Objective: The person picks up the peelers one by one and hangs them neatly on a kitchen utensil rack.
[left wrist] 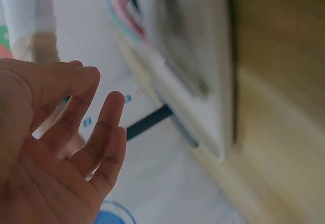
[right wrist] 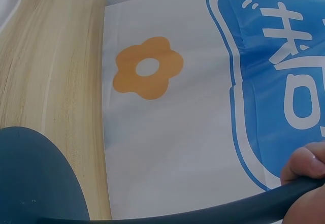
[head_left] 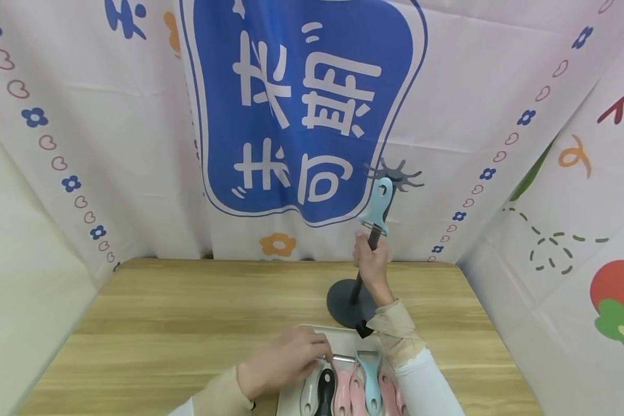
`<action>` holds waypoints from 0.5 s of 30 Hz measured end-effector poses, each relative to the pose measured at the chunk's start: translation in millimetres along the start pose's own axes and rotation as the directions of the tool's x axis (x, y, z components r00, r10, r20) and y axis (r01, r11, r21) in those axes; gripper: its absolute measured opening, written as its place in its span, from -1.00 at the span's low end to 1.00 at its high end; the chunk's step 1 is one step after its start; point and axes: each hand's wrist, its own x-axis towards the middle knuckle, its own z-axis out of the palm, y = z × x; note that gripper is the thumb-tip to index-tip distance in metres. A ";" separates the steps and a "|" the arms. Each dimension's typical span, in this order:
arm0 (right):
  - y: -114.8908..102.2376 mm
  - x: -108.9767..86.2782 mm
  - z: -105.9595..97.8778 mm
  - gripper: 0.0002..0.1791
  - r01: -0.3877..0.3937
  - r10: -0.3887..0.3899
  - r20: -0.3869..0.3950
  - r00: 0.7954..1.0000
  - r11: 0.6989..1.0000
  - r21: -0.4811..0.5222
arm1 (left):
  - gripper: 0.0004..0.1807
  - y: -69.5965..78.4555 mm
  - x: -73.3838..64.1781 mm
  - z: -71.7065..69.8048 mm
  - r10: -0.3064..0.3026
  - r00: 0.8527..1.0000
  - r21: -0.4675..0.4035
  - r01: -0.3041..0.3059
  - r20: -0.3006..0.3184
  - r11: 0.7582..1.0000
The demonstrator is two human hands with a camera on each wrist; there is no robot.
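Observation:
My right hand (head_left: 372,263) grips the upright pole (right wrist: 213,213) of a dark stand with a round base (head_left: 343,306) and a ring of hooks (head_left: 397,175) on top. From one hook hangs a light blue peeler (head_left: 378,202), just above that hand. My left hand (head_left: 291,358), a little blurred, is over the left side of a white tray (head_left: 343,338). In the left wrist view its fingers (left wrist: 109,117) are loosely bent, with nothing between them. Several peelers lie in the tray, among them a black one (head_left: 326,390), a pink one (head_left: 342,393) and a light blue one (head_left: 370,381).
The wooden table (head_left: 197,312) backs onto a hanging white cloth (head_left: 140,144) with a large blue printed sign. More printed cloth (head_left: 556,190) hangs along the right side. The stand's base is just behind the tray.

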 end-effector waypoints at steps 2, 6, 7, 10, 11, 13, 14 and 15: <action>0.3 -0.1 0.1 -0.39 -0.005 0.005 0.003 1.000 1.000 0.002 | -0.65 3.1 -5.2 4.5 0.017 0.999 0.005 -0.017 0.027 1.000; 0.8 0.2 -0.2 -0.42 -0.011 0.011 0.007 1.000 1.000 0.009 | -0.57 5.9 -12.5 10.7 0.001 0.995 0.004 -0.001 0.101 1.000; 0.9 0.4 -0.3 -0.42 -0.014 0.014 0.007 1.000 1.000 0.013 | -0.55 5.8 -13.7 11.8 -0.010 0.993 0.009 0.009 0.117 1.000; 0.6 1.0 -0.4 -0.46 -0.026 0.026 0.003 1.000 0.999 0.029 | -0.52 4.6 -15.7 15.1 -0.028 0.988 0.021 0.025 0.149 0.999; 0.5 1.0 -0.5 -0.46 -0.024 0.024 0.003 1.000 0.999 0.031 | -0.51 4.4 -16.3 15.8 -0.027 0.988 0.024 0.024 0.152 0.999; 0.2 0.8 -0.4 -0.46 -0.025 0.025 0.001 1.000 0.999 0.031 | -0.51 4.4 -17.6 16.8 -0.016 0.989 0.028 0.012 0.149 1.000; 0.1 0.6 -0.2 -0.46 -0.028 0.028 0.001 1.000 0.999 0.029 | -0.52 4.5 -18.3 17.3 -0.012 0.989 0.029 0.008 0.145 1.000; -0.1 0.2 0.0 -0.45 -0.031 0.031 0.001 1.000 0.999 0.027 | -0.52 5.1 -19.0 17.3 -0.010 0.990 0.029 0.006 0.141 1.000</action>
